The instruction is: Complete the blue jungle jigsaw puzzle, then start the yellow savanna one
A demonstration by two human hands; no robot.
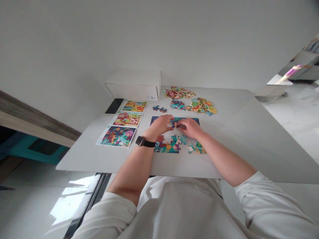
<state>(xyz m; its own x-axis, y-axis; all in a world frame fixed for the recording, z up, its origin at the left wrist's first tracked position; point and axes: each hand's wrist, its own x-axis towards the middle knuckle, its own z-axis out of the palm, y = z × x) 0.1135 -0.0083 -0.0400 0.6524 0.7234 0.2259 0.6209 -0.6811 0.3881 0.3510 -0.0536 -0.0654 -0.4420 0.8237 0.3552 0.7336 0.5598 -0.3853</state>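
Observation:
A partly assembled jigsaw puzzle (pixel 166 148) lies flat on the table, with dark blue along its far edge and green and teal pieces with animals along its near edge. Over its left part is my left hand (pixel 163 124), a black watch on the wrist, thumb and fingers apart at a gap in the puzzle. From the right, my right hand (pixel 189 127) has its fingertips closed on a small dark puzzle piece (pixel 176 124) near the middle of the upper section. My hands hide parts of the puzzle. Bare table shows between the joined sections.
Several loose pieces (pixel 159 109) lie beyond the puzzle, with a blue pile (pixel 177 104), a yellow-green pile (pixel 203 105) and a red pile (pixel 179 92). Three picture sheets (pixel 119 136), a black phone (pixel 115 106) and a white box (pixel 133 90) are to the left. A wall stands behind.

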